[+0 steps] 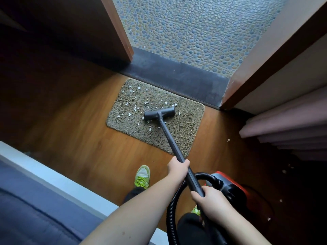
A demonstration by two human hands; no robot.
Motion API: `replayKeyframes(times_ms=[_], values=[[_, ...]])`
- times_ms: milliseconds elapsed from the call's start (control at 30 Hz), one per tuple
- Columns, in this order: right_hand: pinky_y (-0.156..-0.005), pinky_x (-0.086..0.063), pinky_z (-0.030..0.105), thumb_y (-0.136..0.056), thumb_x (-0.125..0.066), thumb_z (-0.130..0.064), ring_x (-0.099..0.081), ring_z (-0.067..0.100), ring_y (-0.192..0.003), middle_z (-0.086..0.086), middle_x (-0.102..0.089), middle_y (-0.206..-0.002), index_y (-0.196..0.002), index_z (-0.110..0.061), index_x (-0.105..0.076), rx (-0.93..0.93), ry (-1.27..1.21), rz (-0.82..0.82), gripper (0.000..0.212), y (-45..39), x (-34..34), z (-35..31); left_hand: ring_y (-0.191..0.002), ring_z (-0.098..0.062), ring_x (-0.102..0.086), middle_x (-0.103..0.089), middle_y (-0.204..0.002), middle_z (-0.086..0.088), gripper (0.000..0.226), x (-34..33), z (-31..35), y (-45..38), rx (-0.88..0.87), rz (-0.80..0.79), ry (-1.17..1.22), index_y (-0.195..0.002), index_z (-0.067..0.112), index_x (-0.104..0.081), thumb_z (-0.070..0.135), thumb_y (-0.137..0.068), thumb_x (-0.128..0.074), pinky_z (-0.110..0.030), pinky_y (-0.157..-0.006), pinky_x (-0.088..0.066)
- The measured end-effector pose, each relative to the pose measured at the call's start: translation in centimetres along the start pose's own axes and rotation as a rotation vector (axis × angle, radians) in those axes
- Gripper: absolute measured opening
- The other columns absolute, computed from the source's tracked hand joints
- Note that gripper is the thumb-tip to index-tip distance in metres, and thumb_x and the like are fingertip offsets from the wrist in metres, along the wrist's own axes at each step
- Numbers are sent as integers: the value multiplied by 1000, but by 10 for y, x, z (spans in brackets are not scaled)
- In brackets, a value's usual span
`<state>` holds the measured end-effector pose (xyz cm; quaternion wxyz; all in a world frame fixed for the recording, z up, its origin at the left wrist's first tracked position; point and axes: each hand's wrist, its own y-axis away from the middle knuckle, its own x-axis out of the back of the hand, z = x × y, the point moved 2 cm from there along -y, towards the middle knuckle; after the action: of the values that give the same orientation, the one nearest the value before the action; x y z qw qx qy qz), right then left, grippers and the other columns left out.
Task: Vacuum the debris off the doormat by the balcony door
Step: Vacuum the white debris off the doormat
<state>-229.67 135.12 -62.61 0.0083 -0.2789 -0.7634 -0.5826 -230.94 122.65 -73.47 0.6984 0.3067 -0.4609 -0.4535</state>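
Both hands on the wand [169,137]: left hand [177,167] wrapped round it about midway up, right hand [209,200] gripping the upper end where the hose [172,206] joins. Wand runs diagonally from lower right up to the head [159,113], which sits flat on the mat [187,124], roughly centre, angled slightly. Mat is a brown shaggy rectangle on the wood floor [74,138], far edge just beside the dark threshold [177,75] of the open balcony door. Debris [131,93]: small white flecks scattered over the mat's left and middle, densest toward the far left corner, several right around the head, a few just beside the wand. Right third of the mat looks mostly free of flecks. More flecks on the floor at far right, near the curtain [283,126]. Hose loops black from the wand down to the bottom edge; red and black canister [228,188] sits on the floor right behind the right hand. Green shoe [142,175] on the floor below the mat, a second one mostly hidden under the right forearm. Pebble-tile balcony [194,29] past the threshold. Dark blue bed [26,200] at lower left.
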Motion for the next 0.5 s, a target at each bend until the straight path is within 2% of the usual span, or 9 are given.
replayKeyframes(times_ms=[100, 200, 333, 400, 500], values=[[-52, -45, 21, -90, -50, -42, -63, 12, -57, -2, -68, -72, -82, -18, -59, 21, 86, 14, 27, -2, 21, 16, -88, -27, -63, -64, -99, -7, 25, -17, 8, 10, 10, -1, 62, -102, 11, -58, 29, -85, -60, -30, -75, -53], [-53, -40, 22, -90, -51, -45, -60, 11, -62, -5, -61, -69, -86, -18, -60, 45, 234, 37, 29, -7, 40, 31, -94, -28, -63, -65, -107, -10, 30, -36, 13, 14, 26, 13, 127, -109, 8, -60, 29, -87, -60, -25, -68, -44], [-69, -47, 27, -89, -53, -48, -65, 16, -80, -3, -65, -80, -95, -21, -64, 70, 338, 39, 30, -15, 56, 47, -97, -28, -64, -67, -109, -12, 31, -55, 14, 18, 58, 15, 204, -108, 7, -61, 29, -85, -61, -28, -78, -51], [-70, -48, 25, -89, -53, -49, -66, 14, -80, -3, -67, -84, -99, -23, -63, 82, 352, 24, 29, -17, 58, 52, -99, -30, -65, -67, -109, -12, 31, -60, 10, 17, 72, 27, 211, -106, 8, -60, 30, -85, -61, -33, -86, -53], [-65, -46, 24, -89, -54, -48, -65, 12, -74, -4, -67, -81, -98, -22, -63, 94, 357, 27, 29, -16, 53, 55, -102, -28, -64, -66, -110, -10, 25, -60, 4, 16, 75, 48, 212, -104, 11, -58, 29, -88, -60, -30, -87, -51]])
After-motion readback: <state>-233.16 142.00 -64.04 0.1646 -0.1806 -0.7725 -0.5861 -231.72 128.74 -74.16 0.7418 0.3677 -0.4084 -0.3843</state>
